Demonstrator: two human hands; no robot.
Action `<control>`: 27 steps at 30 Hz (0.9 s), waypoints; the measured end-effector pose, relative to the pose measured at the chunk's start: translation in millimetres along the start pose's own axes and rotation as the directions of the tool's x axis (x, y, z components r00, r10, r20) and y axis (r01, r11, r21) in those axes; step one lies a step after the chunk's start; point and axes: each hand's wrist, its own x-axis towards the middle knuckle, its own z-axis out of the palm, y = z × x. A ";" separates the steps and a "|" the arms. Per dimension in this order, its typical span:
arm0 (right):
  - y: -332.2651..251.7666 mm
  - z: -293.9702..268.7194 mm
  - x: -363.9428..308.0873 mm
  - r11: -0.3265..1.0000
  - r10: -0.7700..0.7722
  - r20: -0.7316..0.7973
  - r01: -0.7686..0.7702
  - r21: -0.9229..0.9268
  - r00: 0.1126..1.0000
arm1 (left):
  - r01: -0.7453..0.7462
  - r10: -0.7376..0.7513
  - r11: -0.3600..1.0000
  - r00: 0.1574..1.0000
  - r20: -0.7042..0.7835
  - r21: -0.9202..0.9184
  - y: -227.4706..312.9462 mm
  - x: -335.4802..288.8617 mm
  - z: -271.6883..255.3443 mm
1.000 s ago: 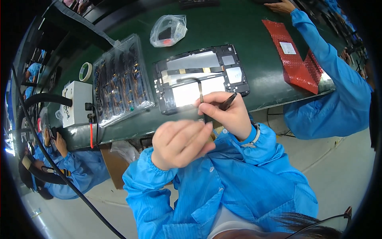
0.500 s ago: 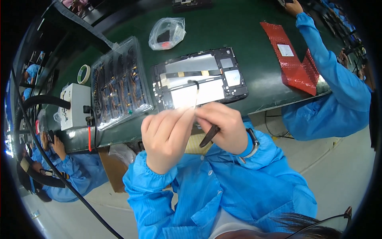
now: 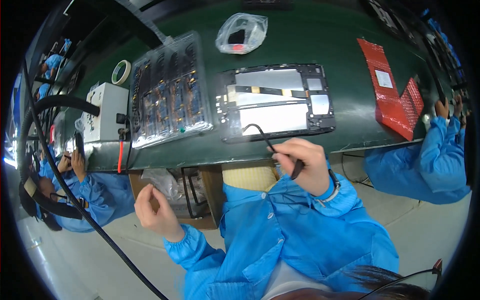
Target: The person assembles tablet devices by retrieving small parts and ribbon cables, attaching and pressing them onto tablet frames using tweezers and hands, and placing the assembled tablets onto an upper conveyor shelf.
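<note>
My right hand [image 3: 309,167] grips a dark hand tool [image 3: 260,132] with a slim shaft and hooked tip; its broad dark end sticks out below my fingers. The hook reaches over the near edge of an opened tablet housing [image 3: 327,111], which lies on the bench with a black-and-gold strip across its middle. Away to the left, my left hand [image 3: 159,215] is raised beside a cardboard box [image 3: 212,200], thumb and fingers bent together in a pinch. Whatever is between those fingertips is too small to make out.
On the green bench [image 3: 285,45] lie a clear tray of parts [image 3: 170,95], a clear plastic bag [image 3: 250,30], a tape roll [image 3: 121,72] and red bubble wrap [image 3: 385,107]. A white box [image 3: 107,112] with a black hose stands left. People in blue work at both sides.
My hands were together over the tablet's near edge; now the left has moved left and down towards the cardboard box. The right has shifted right and down, still gripping the dark tool.
</note>
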 end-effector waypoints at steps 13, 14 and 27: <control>-0.5 8.5 3.0 0.956 0.112 0.100 -0.135 0.261 0.989 | 0.361 -0.295 0.918 0.897 0.329 -0.161 -10.8 -11.5 8.7; -1.0 9.2 1.7 0.956 0.112 0.099 -0.135 0.259 0.989 | 0.229 -0.132 0.908 0.951 0.280 -0.351 11.3 -2.6 16.3; -1.9 1.3 -10.5 0.967 0.104 0.070 -0.117 0.224 0.992 | -0.191 0.366 0.670 0.926 0.095 -0.717 121.5 26.9 59.2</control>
